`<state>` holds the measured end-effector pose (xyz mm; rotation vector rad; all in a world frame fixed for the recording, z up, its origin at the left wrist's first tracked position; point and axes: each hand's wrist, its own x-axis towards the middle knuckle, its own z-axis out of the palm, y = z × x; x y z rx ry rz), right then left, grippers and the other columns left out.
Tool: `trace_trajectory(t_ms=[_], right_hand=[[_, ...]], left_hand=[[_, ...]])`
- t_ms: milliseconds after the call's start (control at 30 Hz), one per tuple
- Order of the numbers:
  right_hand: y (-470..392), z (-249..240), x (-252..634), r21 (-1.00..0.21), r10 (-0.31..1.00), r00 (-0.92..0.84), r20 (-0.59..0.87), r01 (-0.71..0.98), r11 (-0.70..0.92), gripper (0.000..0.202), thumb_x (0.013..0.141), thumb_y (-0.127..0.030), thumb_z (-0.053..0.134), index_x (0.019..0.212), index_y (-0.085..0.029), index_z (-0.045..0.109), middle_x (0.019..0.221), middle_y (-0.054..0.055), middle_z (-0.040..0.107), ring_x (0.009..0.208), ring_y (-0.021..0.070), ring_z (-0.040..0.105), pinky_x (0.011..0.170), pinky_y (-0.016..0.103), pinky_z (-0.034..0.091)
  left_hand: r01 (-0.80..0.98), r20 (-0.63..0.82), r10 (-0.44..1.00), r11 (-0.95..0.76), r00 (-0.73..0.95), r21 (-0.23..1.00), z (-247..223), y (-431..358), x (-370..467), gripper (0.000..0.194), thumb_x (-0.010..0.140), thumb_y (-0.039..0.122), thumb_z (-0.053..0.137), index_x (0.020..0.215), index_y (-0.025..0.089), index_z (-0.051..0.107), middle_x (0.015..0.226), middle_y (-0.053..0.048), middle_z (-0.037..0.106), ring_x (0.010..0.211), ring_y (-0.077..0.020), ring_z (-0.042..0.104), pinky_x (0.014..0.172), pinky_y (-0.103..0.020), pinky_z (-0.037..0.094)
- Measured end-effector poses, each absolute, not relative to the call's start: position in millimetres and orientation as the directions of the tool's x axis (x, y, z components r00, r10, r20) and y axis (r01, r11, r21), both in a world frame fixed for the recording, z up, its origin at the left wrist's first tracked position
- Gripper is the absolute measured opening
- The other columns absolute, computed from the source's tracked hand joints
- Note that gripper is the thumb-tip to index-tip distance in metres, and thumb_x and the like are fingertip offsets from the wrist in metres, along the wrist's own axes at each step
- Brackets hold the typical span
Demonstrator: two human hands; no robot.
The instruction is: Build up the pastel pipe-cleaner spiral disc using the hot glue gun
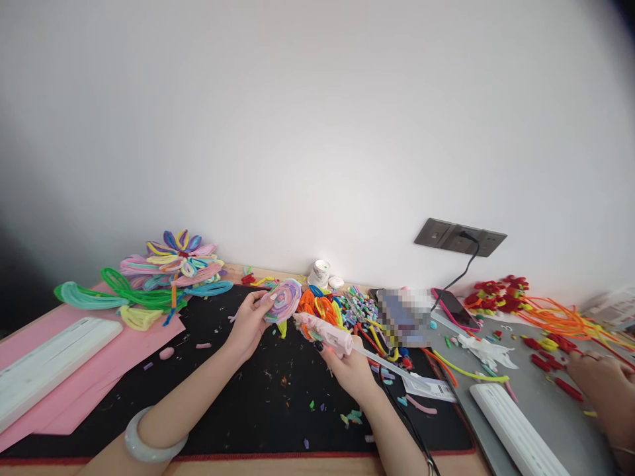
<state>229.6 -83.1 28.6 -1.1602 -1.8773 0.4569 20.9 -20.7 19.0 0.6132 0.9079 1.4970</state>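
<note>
Between the fingers of my left hand is a round spiral of pastel pipe cleaners, mostly pink and lilac, held up above the black mat. My right hand is wrapped round a pale pink hot glue gun, its nozzle pointing left toward the spiral. A clear glue stick sticks out of the gun's rear, and a black cord trails down by my right wrist. Behind the gun lie orange and yellow pipe cleaner loops, partly covered by it.
Pipe cleaner flowers lie at the left near pink sheets and a white bar. Scraps litter the mat. A paper cup, a pink-edged phone and a wall socket are behind. Another person's hand is at right.
</note>
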Motion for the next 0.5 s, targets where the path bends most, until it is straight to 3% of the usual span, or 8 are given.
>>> trace_trajectory(t_ms=[233, 500], right_hand=[[-82.7, 27.1, 230.1, -0.677, 0.864, -0.164, 0.476, 0.558, 0.479, 0.017, 0.081, -0.027, 0.051, 0.074, -0.024, 0.066, 0.062, 0.001, 0.057, 0.056, 0.0194, 0.053, 0.054, 0.029, 0.047], [-82.6, 24.8, 227.5, -0.722, 0.873, -0.281, 0.399, 0.491, 0.487, 0.025, 0.084, -0.022, 0.055, 0.101, -0.024, 0.072, 0.086, 0.004, 0.073, 0.075, 0.0217, 0.067, 0.072, 0.032, 0.055]], left_hand=[[-0.571, -0.136, 0.98, 0.031, -0.142, 0.82, 16.7, -19.6, 21.3, 0.04, 0.059, 0.028, 0.085, 0.087, 0.017, 0.059, 0.074, 0.001, 0.069, 0.066, -0.0147, 0.066, 0.06, -0.025, 0.052], [-0.575, -0.139, 0.98, 0.035, -0.139, 0.817, 16.8, -19.8, 21.7, 0.039, 0.058, 0.027, 0.086, 0.085, 0.017, 0.059, 0.074, 0.0, 0.07, 0.066, -0.0146, 0.066, 0.06, -0.025, 0.051]])
